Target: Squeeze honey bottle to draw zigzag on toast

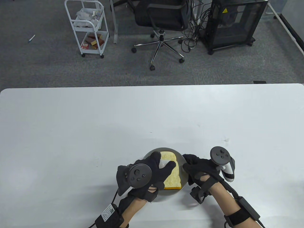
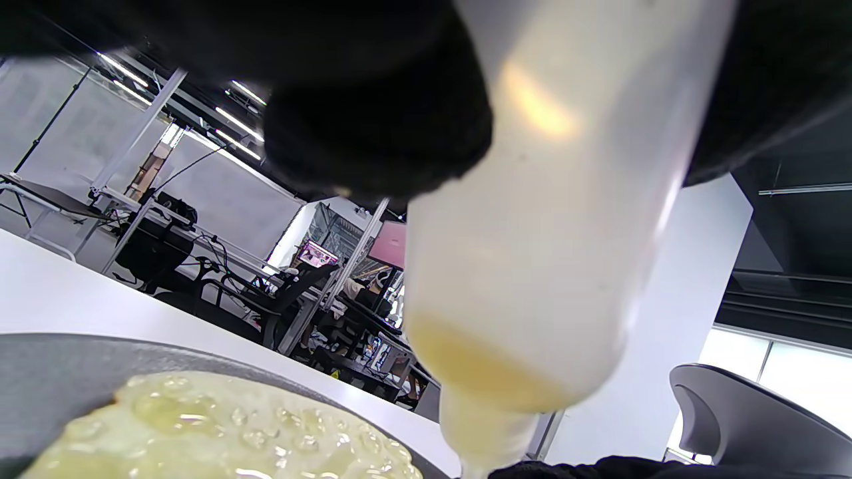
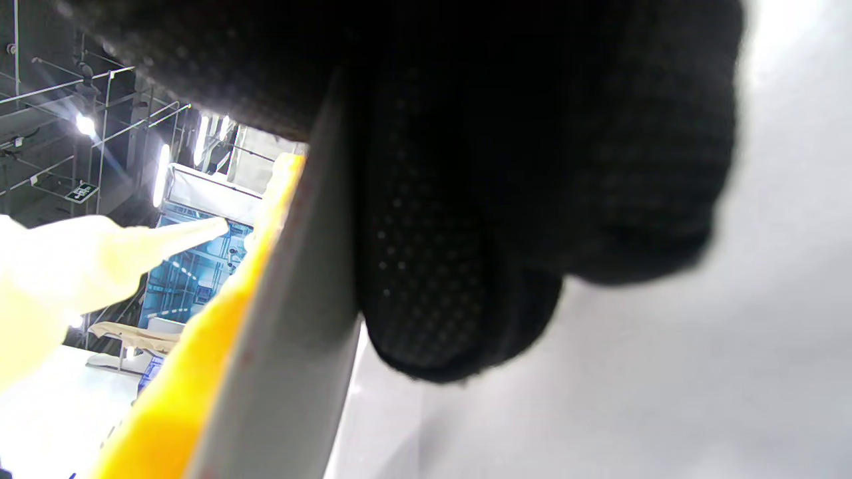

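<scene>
A slice of toast with a yellow crust lies in a grey plate near the table's front edge. My left hand grips a translucent honey bottle over the toast. In the left wrist view the bottle points nozzle down, with honey pooled near the nozzle above the glossy toast. My right hand holds the plate's right rim. In the right wrist view its fingers press on the grey rim, with the toast's crust and the bottle's nozzle behind.
The white table stretches wide behind the plate. Beyond its far edge on the carpet stand a white cart, an office chair and a black cabinet.
</scene>
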